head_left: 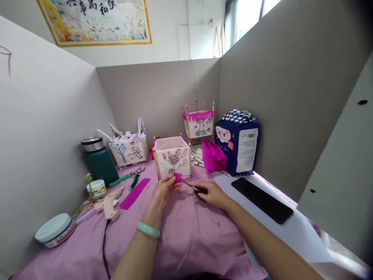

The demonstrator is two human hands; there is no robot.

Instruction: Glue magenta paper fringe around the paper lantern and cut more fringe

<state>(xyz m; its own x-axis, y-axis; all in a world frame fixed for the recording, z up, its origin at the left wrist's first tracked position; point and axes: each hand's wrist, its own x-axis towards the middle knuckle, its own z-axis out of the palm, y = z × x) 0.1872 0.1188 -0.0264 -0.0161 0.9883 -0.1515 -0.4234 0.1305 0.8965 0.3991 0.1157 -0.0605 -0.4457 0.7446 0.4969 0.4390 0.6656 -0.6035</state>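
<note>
My left hand (164, 189) pinches a small folded piece of magenta crepe paper (177, 177) just in front of a square paper lantern (172, 157) painted with flowers. My right hand (214, 194) grips small black-handled scissors (194, 188), whose blades point left at the magenta piece. A green bangle (148, 229) sits on my left wrist. Both hands hover over the purple tablecloth (186, 237).
A pink glue gun (110, 203), a magenta paper strip (134, 193) and green pliers (128, 177) lie at left, near a green flask (99, 160) and two round tins. A black phone (261, 199), a blue tissue pack (239, 141), crumpled magenta paper (213, 156) and two more lanterns stand behind.
</note>
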